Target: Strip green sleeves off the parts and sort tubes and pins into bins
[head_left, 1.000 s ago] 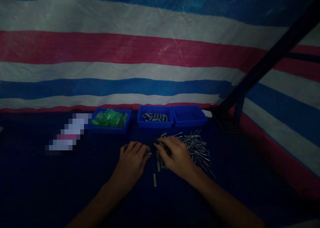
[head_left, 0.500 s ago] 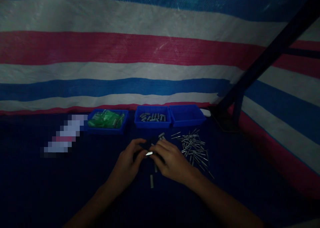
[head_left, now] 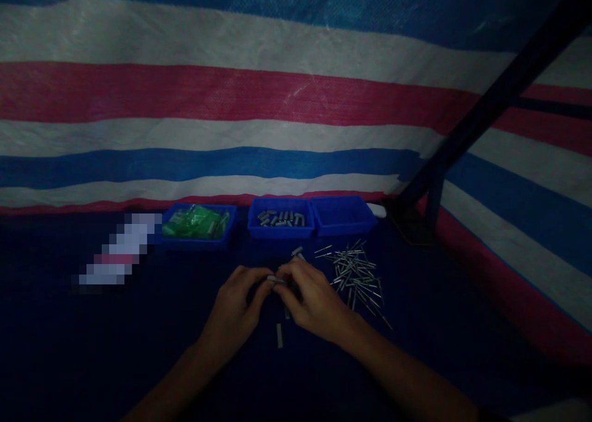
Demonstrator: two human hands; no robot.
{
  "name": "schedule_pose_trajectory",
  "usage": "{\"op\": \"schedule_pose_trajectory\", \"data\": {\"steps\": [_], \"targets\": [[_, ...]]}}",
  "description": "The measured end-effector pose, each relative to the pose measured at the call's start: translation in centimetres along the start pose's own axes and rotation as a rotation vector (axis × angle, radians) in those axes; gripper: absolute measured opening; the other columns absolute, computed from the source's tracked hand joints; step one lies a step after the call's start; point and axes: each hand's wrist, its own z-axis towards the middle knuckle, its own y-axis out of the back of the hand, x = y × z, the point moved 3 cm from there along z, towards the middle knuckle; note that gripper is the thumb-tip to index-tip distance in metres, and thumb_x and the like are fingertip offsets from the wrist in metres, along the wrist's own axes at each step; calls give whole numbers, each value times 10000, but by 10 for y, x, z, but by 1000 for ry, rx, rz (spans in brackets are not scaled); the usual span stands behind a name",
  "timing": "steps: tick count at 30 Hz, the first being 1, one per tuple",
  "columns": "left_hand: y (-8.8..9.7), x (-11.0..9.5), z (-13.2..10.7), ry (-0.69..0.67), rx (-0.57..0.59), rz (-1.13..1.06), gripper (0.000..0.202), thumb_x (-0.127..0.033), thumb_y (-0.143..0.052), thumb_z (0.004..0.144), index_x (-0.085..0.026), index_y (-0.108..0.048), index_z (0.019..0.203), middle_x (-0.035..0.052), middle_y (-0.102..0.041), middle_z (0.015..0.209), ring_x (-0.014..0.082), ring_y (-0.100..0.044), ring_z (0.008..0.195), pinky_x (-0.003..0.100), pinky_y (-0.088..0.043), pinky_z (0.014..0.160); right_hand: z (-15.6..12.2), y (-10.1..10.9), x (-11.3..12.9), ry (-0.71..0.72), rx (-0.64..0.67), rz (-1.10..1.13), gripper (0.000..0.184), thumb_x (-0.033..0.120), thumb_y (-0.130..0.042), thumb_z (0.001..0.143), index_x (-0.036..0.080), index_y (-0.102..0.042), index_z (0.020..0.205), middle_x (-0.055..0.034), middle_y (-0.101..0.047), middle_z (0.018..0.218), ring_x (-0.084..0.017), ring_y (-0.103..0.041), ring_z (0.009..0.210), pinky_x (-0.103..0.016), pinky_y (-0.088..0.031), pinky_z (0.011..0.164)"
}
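Note:
My left hand (head_left: 238,308) and my right hand (head_left: 311,300) meet fingertip to fingertip over the dark blue table, both pinched on one small metal sleeve (head_left: 276,279) held between them. A loose metal sleeve (head_left: 279,335) lies on the table just below the hands, and a couple more (head_left: 297,252) lie just beyond them. A scattered pile of thin metal pins (head_left: 356,274) lies right of my right hand.
Three blue trays stand in a row at the table's back edge: the left tray (head_left: 198,241) holds green plastic bags, the middle tray (head_left: 281,230) holds metal sleeves, the right tray (head_left: 345,224) looks empty. A dark slanted post (head_left: 485,107) rises at the right before a striped tarp.
My hands came together: a second ago they were apart on the table, my right over the loose sleeves. Now both pinch one sleeve between them, raised slightly.

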Motion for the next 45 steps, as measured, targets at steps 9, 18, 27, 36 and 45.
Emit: {"op": "schedule_pose_trajectory", "data": {"steps": [9,18,27,36,45], "targets": [[-16,-12,-8,-179,203,204,317,-288,-488,847,-233,-521,1158,63,-549,1160,223,-494,1069,418,-401,913,73,32,-25,28,-65,-214,120,239,-485,872,153,-562,843,-35,-585,806,-133,-540,760,-252,-411,712],[-19,-10,-9,-199,274,205,198,-163,-486,831,-227,-565,1001,39,-547,1073,183,-537,990,359,-426,864,147,12,-71,-141,82,-390,155,216,-553,821,123,-634,915,-76,-678,859,-151,-604,780,-234,-416,672],[-9,1,-3,-29,147,430,149,-295,-547,798,-213,-584,917,35,-612,891,246,-554,881,429,-372,770,151,5,-71,-178,200,-516,149,217,-568,794,106,-659,833,-151,-682,873,-233,-634,838,-288,-442,698],[0,3,6,-20,118,210,182,-271,-436,863,-196,-602,863,35,-621,875,205,-547,869,370,-400,779,92,29,-35,-80,99,-505,250,246,-423,891,131,-623,988,-112,-646,941,-204,-573,914,-341,-430,827],[-5,-9,-1,51,100,-108,178,-286,-410,867,-190,-541,795,6,-596,752,147,-572,719,271,-451,686,-8,19,3,139,89,-140,169,173,-477,848,160,-572,987,-62,-615,861,-176,-540,837,-337,-452,800]]}}
